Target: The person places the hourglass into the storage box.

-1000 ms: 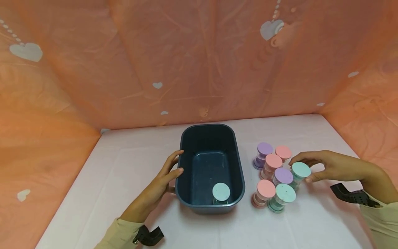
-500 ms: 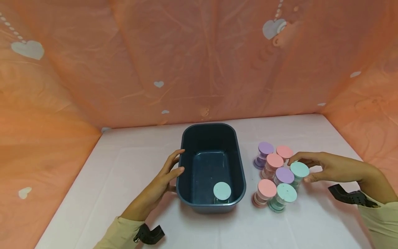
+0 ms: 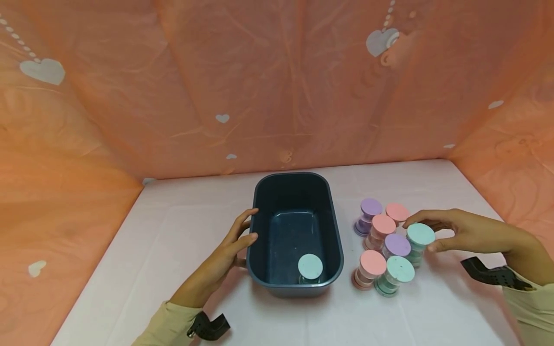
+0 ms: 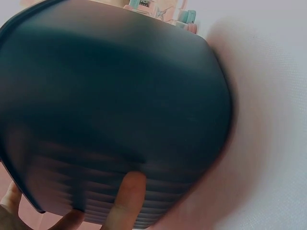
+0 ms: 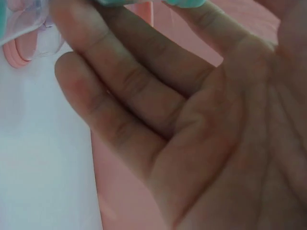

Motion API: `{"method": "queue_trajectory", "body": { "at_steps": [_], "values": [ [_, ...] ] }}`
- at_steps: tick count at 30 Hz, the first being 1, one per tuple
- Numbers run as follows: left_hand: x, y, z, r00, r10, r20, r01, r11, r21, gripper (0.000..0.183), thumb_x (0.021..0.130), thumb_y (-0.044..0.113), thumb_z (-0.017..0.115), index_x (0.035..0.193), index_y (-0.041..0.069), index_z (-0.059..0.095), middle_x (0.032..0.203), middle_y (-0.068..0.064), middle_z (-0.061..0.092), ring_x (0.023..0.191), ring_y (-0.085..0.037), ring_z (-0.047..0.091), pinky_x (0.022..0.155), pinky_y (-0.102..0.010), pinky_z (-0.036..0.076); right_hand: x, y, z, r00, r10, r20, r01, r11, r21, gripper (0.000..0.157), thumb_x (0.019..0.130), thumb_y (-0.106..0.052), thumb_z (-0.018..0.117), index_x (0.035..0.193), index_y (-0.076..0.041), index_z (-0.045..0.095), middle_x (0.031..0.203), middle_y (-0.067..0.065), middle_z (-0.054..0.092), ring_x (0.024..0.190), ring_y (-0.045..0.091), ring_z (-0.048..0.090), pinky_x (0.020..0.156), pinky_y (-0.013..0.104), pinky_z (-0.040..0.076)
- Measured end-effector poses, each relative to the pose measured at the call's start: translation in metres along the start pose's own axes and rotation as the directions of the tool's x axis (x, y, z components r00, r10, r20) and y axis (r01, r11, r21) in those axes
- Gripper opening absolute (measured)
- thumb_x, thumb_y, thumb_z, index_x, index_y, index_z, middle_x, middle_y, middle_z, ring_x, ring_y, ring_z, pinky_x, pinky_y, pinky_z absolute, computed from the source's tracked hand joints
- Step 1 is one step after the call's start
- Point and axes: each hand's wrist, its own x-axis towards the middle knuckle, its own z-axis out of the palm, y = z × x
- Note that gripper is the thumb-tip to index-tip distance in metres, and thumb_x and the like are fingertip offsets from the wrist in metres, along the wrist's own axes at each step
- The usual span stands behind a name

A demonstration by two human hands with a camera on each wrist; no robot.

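Note:
My left hand (image 3: 227, 250) rests against the left side of a dark blue rectangular bin (image 3: 287, 291), thumb and index fingertips at its rim. In the left wrist view, a straight finger (image 4: 129, 196) presses the bin's outer wall. My right hand (image 3: 463, 233) holds a clear, spool-shaped container with a mint cap (image 3: 421, 234), thumb on the near side and fingers behind. Only mint edges (image 5: 187, 2) of it show in the right wrist view. Another mint-capped container (image 3: 310, 266) stands inside the bin's near right corner.
Beside the held container stand another mint-capped one (image 3: 400, 269), pink-capped ones (image 3: 372, 263) and purple-capped ones (image 3: 371, 207), packed close together right of the bin. An orange sheet with hearts (image 3: 277, 96) walls the white table (image 3: 195, 206) at the back and sides.
My right hand and the mint-capped container shift slightly left, then slightly back right. My left hand and the bin keep their places; the head view drifts a little.

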Motion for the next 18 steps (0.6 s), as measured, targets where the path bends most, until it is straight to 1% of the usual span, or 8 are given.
{"method": "queue_trajectory", "body": {
  "at_steps": [7, 9, 12, 14, 16, 18],
  "values": [
    [0.001, 0.001, -0.002, 1.0, 0.002, 0.007, -0.002, 1.0, 0.002, 0.056, 0.102, 0.036, 0.045, 0.152, 0.043, 0.022, 0.161, -0.009, 0.013, 0.144, -0.046, 0.025, 0.091, -0.059, 0.048, -0.002, -0.005, -0.005, 0.999, -0.012, -0.036, 0.011, 1.0, -0.027, 0.056, 0.086, -0.007, 0.073, 0.138, -0.017, 0.055, 0.132, -0.006, 0.063, 0.115, -0.001, 0.059, 0.085, 0.019, 0.049],
    [0.001, 0.002, -0.002, 1.0, 0.0, 0.007, 0.0, 1.0, 0.003, 0.056, 0.102, 0.036, 0.045, 0.152, 0.043, 0.021, 0.161, -0.009, 0.013, 0.144, -0.046, 0.025, 0.091, -0.059, 0.048, -0.003, -0.007, -0.007, 0.999, -0.02, -0.045, 0.018, 0.999, -0.033, 0.058, 0.085, -0.004, 0.073, 0.138, -0.016, 0.054, 0.132, -0.007, 0.063, 0.117, -0.002, 0.058, 0.086, 0.017, 0.047],
    [0.0, 0.003, -0.001, 1.0, -0.011, 0.0, 0.011, 1.0, -0.003, 0.056, 0.102, 0.037, 0.046, 0.151, 0.046, 0.022, 0.162, -0.009, 0.014, 0.145, -0.046, 0.024, 0.091, -0.06, 0.047, -0.004, -0.012, -0.009, 0.997, -0.029, -0.072, 0.027, 0.999, -0.03, 0.058, 0.084, -0.001, 0.074, 0.137, -0.016, 0.056, 0.131, -0.007, 0.064, 0.117, -0.003, 0.057, 0.089, 0.013, 0.044],
    [-0.001, 0.004, 0.0, 1.0, -0.022, -0.007, 0.022, 1.0, -0.007, 0.055, 0.102, 0.037, 0.046, 0.151, 0.048, 0.023, 0.162, -0.01, 0.014, 0.145, -0.046, 0.024, 0.091, -0.059, 0.048, -0.005, -0.015, -0.011, 0.996, -0.044, -0.08, 0.042, 0.999, -0.024, 0.059, 0.083, 0.002, 0.073, 0.136, -0.014, 0.056, 0.131, -0.006, 0.064, 0.118, -0.004, 0.056, 0.091, 0.01, 0.042],
    [-0.003, 0.006, 0.0, 0.999, -0.037, -0.01, 0.037, 0.999, -0.008, 0.055, 0.102, 0.038, 0.047, 0.15, 0.05, 0.023, 0.162, -0.009, 0.014, 0.146, -0.046, 0.023, 0.09, -0.059, 0.048, -0.005, -0.018, -0.012, 0.995, -0.048, -0.089, 0.048, 0.999, -0.008, 0.06, 0.082, 0.004, 0.073, 0.137, -0.014, 0.056, 0.131, -0.005, 0.064, 0.118, -0.003, 0.057, 0.093, 0.01, 0.042],
    [-0.006, 0.008, -0.001, 0.999, -0.05, -0.007, 0.05, 0.999, -0.003, 0.055, 0.102, 0.037, 0.047, 0.151, 0.049, 0.023, 0.162, -0.01, 0.014, 0.145, -0.046, 0.024, 0.088, -0.057, 0.05, -0.005, -0.021, -0.013, 0.994, -0.051, -0.094, 0.051, 0.999, -0.009, 0.062, 0.081, 0.005, 0.072, 0.138, -0.014, 0.055, 0.132, -0.007, 0.063, 0.118, -0.003, 0.057, 0.093, 0.009, 0.041]
  ]
}}
